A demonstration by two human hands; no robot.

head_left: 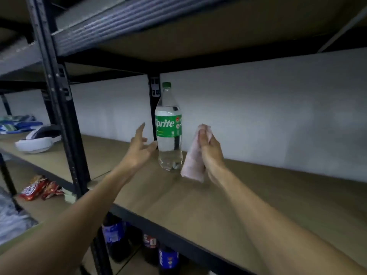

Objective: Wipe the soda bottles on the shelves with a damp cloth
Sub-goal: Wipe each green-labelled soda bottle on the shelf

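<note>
A clear Sprite bottle [169,126] with a green cap and green label stands upright on the brown shelf board [248,195], close to the white back wall. My left hand [140,147] reaches in from the left with fingers spread, its thumb tip just at the bottle's side. My right hand [211,150] is right of the bottle and holds a pale pink cloth [193,163] that hangs down to the board. The cloth is beside the bottle, apart from it.
Black steel uprights [59,100] frame the shelf and another board sits close overhead. Dark cola bottles [168,259] stand on the shelf below. To the left lie a white headset [37,141] and red snack packets [40,189].
</note>
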